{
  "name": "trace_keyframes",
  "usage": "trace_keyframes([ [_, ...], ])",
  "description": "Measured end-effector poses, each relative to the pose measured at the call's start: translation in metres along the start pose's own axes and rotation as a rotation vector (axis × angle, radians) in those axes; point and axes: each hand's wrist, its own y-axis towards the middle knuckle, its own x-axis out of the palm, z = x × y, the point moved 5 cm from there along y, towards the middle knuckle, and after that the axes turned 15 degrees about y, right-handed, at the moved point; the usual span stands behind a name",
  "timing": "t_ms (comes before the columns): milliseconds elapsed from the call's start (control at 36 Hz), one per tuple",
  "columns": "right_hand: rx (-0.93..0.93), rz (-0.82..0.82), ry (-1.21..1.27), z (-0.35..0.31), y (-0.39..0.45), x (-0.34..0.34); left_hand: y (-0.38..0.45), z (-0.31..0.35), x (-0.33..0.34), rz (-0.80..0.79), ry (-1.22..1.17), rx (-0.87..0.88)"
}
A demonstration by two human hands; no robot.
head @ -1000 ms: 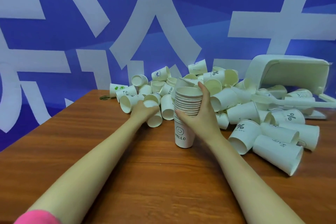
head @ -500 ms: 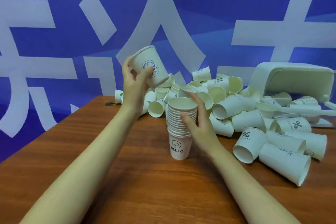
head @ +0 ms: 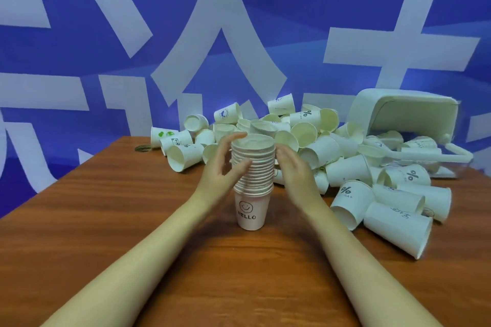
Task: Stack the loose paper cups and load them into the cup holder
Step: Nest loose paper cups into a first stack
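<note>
**Both hands flank a tall cup stack on the wooden surface**

The backs of the hands hide where the fingertips meet the stack, so whether they press on it or only hover beside it cannot be told. The left hand (head: pixel 225 167) curves around the left side of the stack of nested paper cups (head: pixel 253 167), thumb across the front rims; the right hand (head: pixel 293 170) stands open-palmed just beside the right side, fingers (head: pixel 283 152) extended. The bottom cup, printed with a smiley face and "HELLO", stands upright on the brown wood-grain surface (head: pixel 132 207).

Behind is a blue wall banner (head: pixel 318 21) with large white characters, cut off at the edges.

The loose paper cups (head: pixel 345 167) lie tumbled in a heap from centre to right. A white cup holder (head: pixel 403 111) lies on its side at the far right, mouth toward the heap, several cups at its opening; its interior is hard to make out.
</note>
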Motion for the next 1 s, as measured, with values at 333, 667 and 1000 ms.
trace_keyframes([
  [333, 0.348, 0.318, -0.950, 0.006, 0.066, -0.104, -0.004, 0.005, 0.006, -0.050, 0.022, -0.023],
  [667, 0.481, 0.296, -0.821, 0.032, 0.084, -0.104, -0.003, 0.002, 0.009, -0.087, 0.036, -0.020],
  [1000, 0.048, 0.332, 0.103, -0.024, 0.057, -0.061, 0.001, -0.007, 0.011, -0.012, -0.038, -0.084],
])
